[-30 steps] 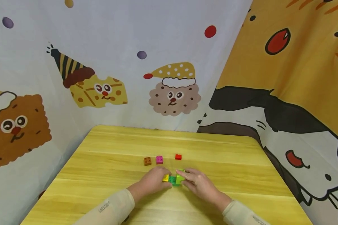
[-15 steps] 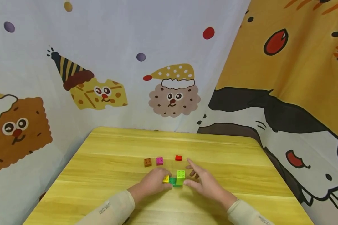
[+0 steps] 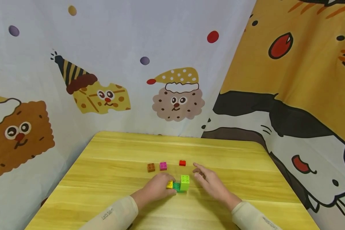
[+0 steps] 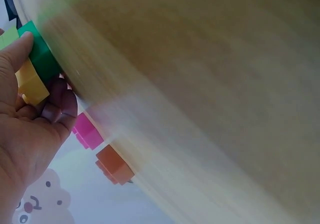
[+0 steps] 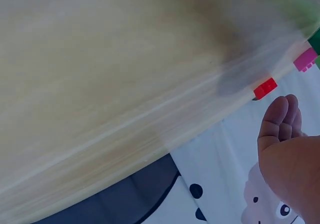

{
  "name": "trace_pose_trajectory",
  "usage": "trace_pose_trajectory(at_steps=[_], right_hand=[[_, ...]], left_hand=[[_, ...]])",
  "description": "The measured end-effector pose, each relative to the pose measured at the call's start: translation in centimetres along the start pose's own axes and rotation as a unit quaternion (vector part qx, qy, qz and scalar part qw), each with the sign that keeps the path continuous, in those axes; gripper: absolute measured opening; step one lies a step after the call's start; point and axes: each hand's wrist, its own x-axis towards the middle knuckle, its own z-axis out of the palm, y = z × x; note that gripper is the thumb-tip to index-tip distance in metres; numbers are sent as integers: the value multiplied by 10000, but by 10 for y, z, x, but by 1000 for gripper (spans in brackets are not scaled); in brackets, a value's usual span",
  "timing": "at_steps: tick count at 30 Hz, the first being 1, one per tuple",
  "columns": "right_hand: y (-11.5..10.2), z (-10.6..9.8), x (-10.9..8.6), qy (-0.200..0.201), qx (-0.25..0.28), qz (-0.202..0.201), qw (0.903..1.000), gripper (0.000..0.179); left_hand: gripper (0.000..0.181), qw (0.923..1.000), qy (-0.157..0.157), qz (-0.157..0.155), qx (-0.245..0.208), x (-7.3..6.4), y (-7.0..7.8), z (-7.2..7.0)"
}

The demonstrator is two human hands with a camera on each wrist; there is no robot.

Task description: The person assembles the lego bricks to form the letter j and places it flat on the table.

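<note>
My left hand (image 3: 158,186) grips the left part of a small toy-brick build. The build has a green brick (image 4: 44,54) at its base, a yellow brick (image 3: 170,184) at the left under my fingers, and a lime green brick (image 3: 185,182) standing tall at the right end. In the left wrist view the thumb presses on the green brick and the fingers curl behind the yellow one. My right hand (image 3: 212,182) is apart from the build, to its right, with fingers loosely extended and nothing in them. Beyond its fingertips lies a red brick (image 3: 182,163).
An orange-brown brick (image 3: 151,167) and a magenta brick (image 3: 163,166) lie side by side behind my left hand. All rest on a wooden table (image 3: 118,150), whose far edge meets a cartoon-printed cloth (image 3: 172,32).
My right hand has let go of the lime green brick and drawn back to the right. The brick stays on the build, and my left hand keeps its grip.
</note>
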Motion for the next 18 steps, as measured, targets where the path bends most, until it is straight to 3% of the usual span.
trace_pose_trajectory(at_steps=[6, 14, 18], right_hand=[[1, 2, 9, -91, 393, 178, 9990, 53], [-5, 2, 11, -572, 617, -371, 9958, 43], [-8, 1, 16, -663, 688, -378, 9947, 42]], left_hand=[[47, 10000, 3, 39, -2, 0, 0, 2], [51, 9999, 37, 113, -55, 0, -3, 2], [53, 9998, 36, 205, -52, 0, -2, -1]])
